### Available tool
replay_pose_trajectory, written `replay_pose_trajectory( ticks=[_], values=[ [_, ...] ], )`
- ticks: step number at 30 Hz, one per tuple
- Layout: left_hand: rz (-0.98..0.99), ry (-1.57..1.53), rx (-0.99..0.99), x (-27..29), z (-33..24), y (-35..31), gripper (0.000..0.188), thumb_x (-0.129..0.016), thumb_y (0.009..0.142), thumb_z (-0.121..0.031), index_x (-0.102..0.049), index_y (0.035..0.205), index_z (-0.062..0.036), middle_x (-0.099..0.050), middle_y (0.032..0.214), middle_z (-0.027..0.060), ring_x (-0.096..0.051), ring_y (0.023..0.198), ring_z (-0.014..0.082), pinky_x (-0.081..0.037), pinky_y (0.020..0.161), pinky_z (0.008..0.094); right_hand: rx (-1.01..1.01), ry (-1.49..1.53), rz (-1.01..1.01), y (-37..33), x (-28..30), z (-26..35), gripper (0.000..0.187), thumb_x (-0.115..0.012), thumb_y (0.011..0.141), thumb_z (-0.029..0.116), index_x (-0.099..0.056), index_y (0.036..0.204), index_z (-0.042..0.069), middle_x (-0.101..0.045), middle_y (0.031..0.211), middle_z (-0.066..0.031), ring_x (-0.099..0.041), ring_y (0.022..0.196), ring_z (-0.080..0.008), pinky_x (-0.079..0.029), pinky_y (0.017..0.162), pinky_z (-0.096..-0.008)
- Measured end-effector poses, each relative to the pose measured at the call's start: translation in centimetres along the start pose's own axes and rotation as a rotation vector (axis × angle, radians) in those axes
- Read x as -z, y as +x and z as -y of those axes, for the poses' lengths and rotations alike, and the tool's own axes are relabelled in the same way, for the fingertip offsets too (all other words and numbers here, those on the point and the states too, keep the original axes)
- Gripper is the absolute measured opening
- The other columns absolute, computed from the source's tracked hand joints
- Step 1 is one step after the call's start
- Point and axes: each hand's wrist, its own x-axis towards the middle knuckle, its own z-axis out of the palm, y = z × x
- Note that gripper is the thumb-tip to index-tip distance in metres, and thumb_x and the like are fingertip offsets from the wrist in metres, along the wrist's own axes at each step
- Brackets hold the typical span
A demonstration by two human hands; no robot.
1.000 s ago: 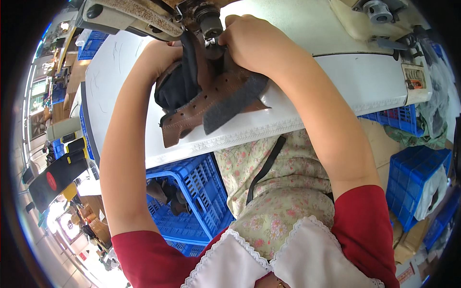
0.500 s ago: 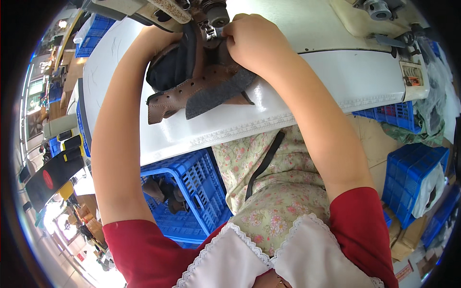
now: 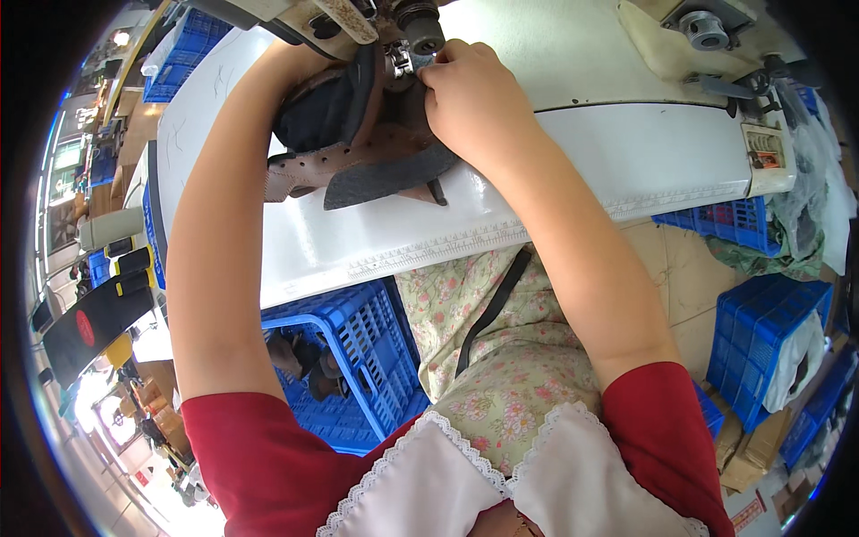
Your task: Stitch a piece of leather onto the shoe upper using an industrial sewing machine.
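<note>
A brown leather shoe upper point(image 3: 309, 166) with punched holes, dark padded lining point(image 3: 315, 118) and a loose charcoal strip point(image 3: 380, 184) lies under a sewing machine's metal presser foot point(image 3: 399, 61). My right hand point(image 3: 474, 98) is closed, thumb and fingers pinching the upper's edge just right of the foot. On the far left side of the piece, my left hand point(image 3: 302, 61) reaches in beneath the machine head point(image 3: 335, 20). Its fingers are hidden behind the machine and the upper, so their grip does not show.
The white table point(image 3: 608, 161) has a ruler strip along its front edge. Below, a blue crate point(image 3: 335, 313) holds dark pieces beside my lap. More blue crates point(image 3: 761, 336) stand at the right. Another machine part point(image 3: 702, 31) sits at the table's far right.
The shoe upper has swung slightly left and away from me, its lower flap and charcoal strip shifting toward the machine. Both hands stay near the presser foot. The whole view has shifted slightly.
</note>
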Motion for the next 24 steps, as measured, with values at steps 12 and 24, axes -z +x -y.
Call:
replay_pose_trajectory(
  ticks=[12, 24],
  values=[
    [-0.087, -0.097, 0.136, 5.4, 0.3, -5.1, 0.029, -0.068, 0.084, -0.029, -0.067, 0.093, -0.0020, -0.067, 0.084, 0.0065, -0.062, 0.080, 0.0134, -0.048, 0.069, 0.0286, 0.174, 0.295, 0.300, -0.4, 5.4, -1.5, 0.041, -0.071, 0.082, 0.020, -0.067, 0.122, 0.010, -0.059, 0.130, -0.0149, -0.054, 0.121, -0.0352, -0.051, 0.094, -0.0390],
    [-0.370, 0.158, -0.177, -5.8, -17.1, -18.6, 0.033, -0.063, 0.078, -0.004, -0.063, 0.111, -0.0010, -0.067, 0.112, 0.0126, -0.064, 0.104, 0.0275, -0.052, 0.086, 0.0369, 0.083, 0.296, 0.584, 5.5, 7.5, -2.5, 0.031, -0.063, 0.089, 0.034, -0.070, 0.090, 0.004, -0.066, 0.076, -0.0174, -0.062, 0.072, -0.0355, -0.049, 0.067, -0.0416]
  ],
)
